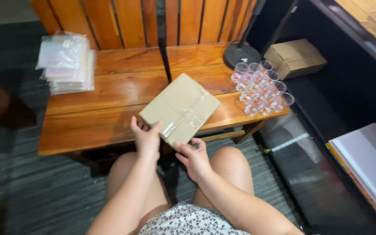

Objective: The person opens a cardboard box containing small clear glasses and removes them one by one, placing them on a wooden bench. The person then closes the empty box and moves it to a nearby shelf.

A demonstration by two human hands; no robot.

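At the front edge of the wooden bench [88, 126], a flat brown box [179, 109] sat tilted, still shut with clear tape across its top. The left hand [146, 138] held its near corner, fingers curled around the edge. The right hand [195, 159] pinched the box's lower edge by the tape. Clear plastic cups [261, 88] stood at the right end. Plastic bags [66, 63] lay stacked at the back left corner.
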